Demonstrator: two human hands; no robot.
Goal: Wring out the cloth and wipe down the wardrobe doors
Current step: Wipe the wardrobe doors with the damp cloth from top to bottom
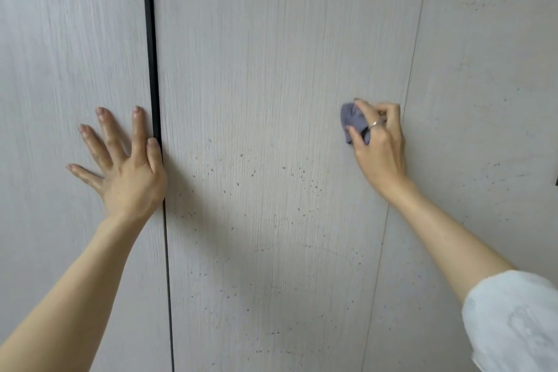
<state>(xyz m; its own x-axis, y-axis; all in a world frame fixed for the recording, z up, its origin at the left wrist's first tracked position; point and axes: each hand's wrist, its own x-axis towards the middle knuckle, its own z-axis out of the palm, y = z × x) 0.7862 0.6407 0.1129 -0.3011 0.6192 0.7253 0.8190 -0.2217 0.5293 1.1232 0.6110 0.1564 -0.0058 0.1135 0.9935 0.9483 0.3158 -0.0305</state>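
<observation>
Right hand (381,136) at centre right of frame; fingers curled round bunched grey-blue cloth (353,122), pressing it against middle wardrobe door (271,100) near thin seam on its right edge; ring (373,124) on one finger; left hand (126,160) at centre left, fingers spread flat on left door (69,39), holding nothing, thumb beside dark vertical gap (151,39); small dark specks (302,174) across lower half of middle door.

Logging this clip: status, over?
Left hand flat on door. Right hand grips bunched cloth against door. Dark specks below; nothing blocking.
</observation>
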